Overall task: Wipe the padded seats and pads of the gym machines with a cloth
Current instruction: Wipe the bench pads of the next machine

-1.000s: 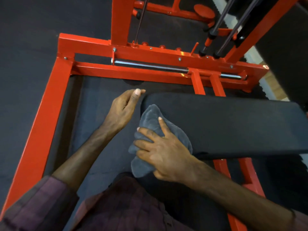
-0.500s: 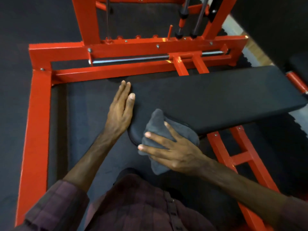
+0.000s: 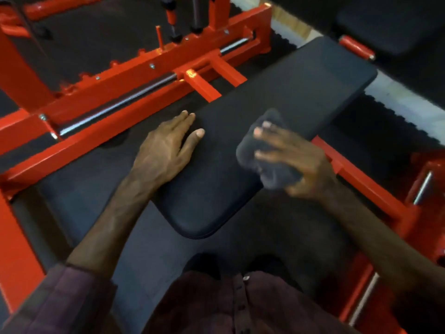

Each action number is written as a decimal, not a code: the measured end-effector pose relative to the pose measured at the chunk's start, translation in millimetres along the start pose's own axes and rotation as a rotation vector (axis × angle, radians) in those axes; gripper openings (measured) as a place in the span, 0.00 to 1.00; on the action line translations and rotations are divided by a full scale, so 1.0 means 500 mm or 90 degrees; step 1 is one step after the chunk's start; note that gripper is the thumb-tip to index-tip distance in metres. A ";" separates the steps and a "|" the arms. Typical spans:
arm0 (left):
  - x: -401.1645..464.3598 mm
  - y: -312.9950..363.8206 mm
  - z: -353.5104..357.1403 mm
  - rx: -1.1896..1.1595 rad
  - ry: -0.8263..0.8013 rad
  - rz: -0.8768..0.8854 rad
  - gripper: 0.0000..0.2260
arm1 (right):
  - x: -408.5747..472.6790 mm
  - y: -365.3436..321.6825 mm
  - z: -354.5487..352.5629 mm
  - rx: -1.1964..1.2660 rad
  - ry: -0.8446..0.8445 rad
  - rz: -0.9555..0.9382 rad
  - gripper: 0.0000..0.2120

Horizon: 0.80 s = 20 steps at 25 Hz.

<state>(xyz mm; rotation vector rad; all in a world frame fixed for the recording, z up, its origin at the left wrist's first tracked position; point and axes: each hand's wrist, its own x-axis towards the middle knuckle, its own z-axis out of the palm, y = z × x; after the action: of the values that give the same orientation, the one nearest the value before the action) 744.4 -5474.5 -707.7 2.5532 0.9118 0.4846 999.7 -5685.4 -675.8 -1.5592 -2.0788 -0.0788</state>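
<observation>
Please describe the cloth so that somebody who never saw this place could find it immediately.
Find the red frame of the gym machine, then the long black pad lying across it. On the pad's right edge, the right hand grips a bunched grey cloth. It is the only soft, crumpled thing there; the left hand lies flat on the pad and holds nothing.

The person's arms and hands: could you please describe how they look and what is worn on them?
Both hands, the left hand and the right hand, are bare, with no gloves. The forearms are uncovered; dark maroon checked sleeves sit pushed up near the elbows.
</observation>
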 end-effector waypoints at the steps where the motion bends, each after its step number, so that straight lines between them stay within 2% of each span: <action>1: 0.017 0.004 0.004 0.017 -0.014 0.017 0.33 | 0.012 -0.009 0.004 0.010 0.127 0.087 0.18; 3: 0.043 0.014 0.009 0.024 -0.037 0.029 0.34 | 0.000 -0.066 0.041 0.107 0.304 0.268 0.19; 4: 0.054 0.018 0.008 0.014 -0.050 0.022 0.35 | -0.020 -0.115 0.071 0.164 0.351 0.351 0.22; 6: 0.074 0.025 0.011 -0.001 -0.066 0.013 0.36 | -0.082 -0.234 0.133 0.267 0.405 0.453 0.25; 8: 0.092 0.033 0.022 0.013 -0.079 0.012 0.35 | -0.133 -0.320 0.188 0.343 0.377 0.523 0.34; 9: 0.098 0.035 0.029 0.024 -0.082 0.012 0.35 | -0.139 -0.341 0.216 0.327 0.325 0.552 0.39; 11: 0.099 0.039 0.035 0.039 -0.085 0.016 0.33 | -0.116 -0.357 0.269 0.292 0.290 0.568 0.37; 13: 0.098 0.037 0.037 0.050 -0.087 0.032 0.33 | -0.072 -0.357 0.307 0.349 0.414 0.575 0.30; 15: 0.106 0.031 0.033 0.033 -0.094 0.043 0.32 | -0.041 -0.320 0.317 0.425 0.590 0.576 0.32; 17: 0.119 0.032 0.033 0.028 -0.102 0.051 0.33 | -0.025 -0.246 0.293 0.432 0.717 0.656 0.32; 19: 0.135 0.038 0.040 0.029 -0.110 0.059 0.34 | -0.020 -0.226 0.287 0.477 0.785 0.702 0.29; 20: 0.145 0.044 0.043 0.025 -0.114 0.066 0.34 | -0.022 -0.245 0.293 0.496 0.776 0.714 0.29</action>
<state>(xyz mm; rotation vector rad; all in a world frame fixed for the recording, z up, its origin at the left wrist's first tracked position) 818.2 -5447.6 -702.5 2.6388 0.7356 0.2646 835.4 -5683.7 -773.5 -1.3416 -0.1247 0.1446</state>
